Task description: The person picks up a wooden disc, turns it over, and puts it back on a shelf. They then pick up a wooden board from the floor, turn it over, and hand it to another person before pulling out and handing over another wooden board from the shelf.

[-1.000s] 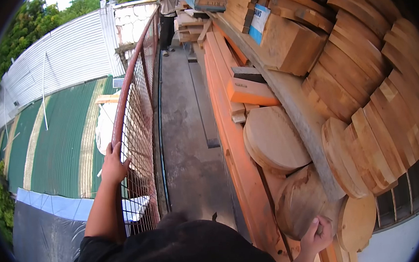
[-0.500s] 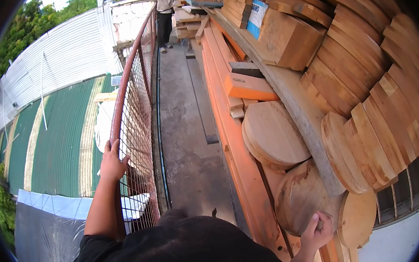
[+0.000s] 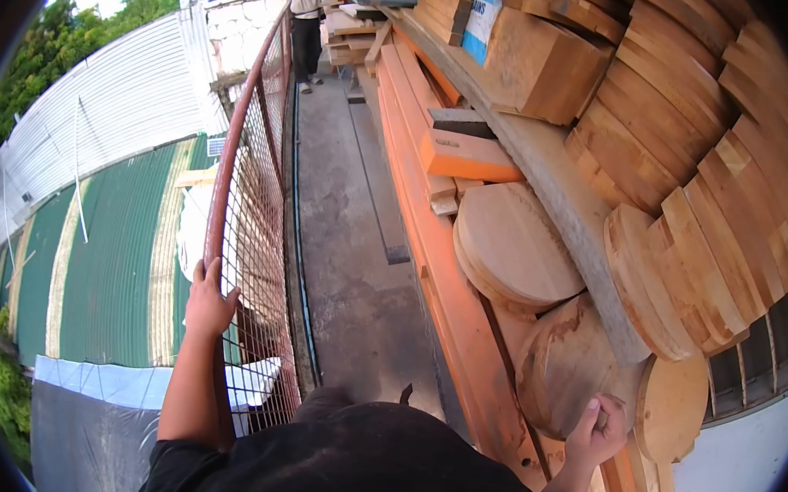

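Note:
My left hand rests on the reddish-brown top rail of a mesh railing, its fingers over the rail. At the lower right, my right hand is closed in front of round wooden slabs; whether it holds anything is hidden. A pale round slab lies just above those. Long orange beams run along the right of the walkway.
A narrow concrete walkway runs ahead between railing and wood. Another person stands at its far end. Stacked round wood pieces, a cardboard box and a grey plank are on the right. Green roofing lies beyond the railing.
The view has shifted very slightly. Both hands keep their places, and the far person's arms have moved a little.

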A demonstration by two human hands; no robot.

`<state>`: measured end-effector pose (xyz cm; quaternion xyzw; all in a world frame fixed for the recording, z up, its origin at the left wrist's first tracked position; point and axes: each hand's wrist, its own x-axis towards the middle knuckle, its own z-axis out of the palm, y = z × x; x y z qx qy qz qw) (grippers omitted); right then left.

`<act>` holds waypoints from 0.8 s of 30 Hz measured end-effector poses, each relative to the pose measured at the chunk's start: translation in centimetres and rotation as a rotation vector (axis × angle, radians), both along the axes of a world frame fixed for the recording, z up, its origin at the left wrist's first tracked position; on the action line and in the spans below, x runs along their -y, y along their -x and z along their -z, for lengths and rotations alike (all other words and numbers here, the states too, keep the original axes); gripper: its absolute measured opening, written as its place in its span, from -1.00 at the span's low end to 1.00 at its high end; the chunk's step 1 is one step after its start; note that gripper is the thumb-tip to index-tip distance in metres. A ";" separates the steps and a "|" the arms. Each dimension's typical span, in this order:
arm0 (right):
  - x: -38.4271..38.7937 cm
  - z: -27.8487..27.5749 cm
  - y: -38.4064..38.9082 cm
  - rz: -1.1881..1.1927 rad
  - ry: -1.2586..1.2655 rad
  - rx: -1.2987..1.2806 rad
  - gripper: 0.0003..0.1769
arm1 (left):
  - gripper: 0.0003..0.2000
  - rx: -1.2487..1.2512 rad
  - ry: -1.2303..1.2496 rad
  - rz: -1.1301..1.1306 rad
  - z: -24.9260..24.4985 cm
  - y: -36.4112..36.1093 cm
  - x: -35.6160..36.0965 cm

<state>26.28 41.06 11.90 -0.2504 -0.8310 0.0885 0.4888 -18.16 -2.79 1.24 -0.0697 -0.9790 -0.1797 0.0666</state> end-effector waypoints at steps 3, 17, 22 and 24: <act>0.0 -0.1 0.0 0.004 -0.016 0.002 -0.88 | -0.23 0.016 -0.002 -0.005 -0.3 -0.1 -0.1; 0.0 0.0 0.0 0.014 -0.005 -0.004 -0.88 | -0.23 0.016 0.002 0.001 -0.3 0.0 0.0; 0.0 0.0 0.1 0.021 -0.018 -0.013 -0.88 | -0.24 0.018 -0.008 0.002 -0.4 0.0 -0.1; 0.0 0.1 0.1 0.024 -0.023 -0.011 -0.88 | -0.24 0.019 -0.008 -0.002 -0.4 0.0 -0.1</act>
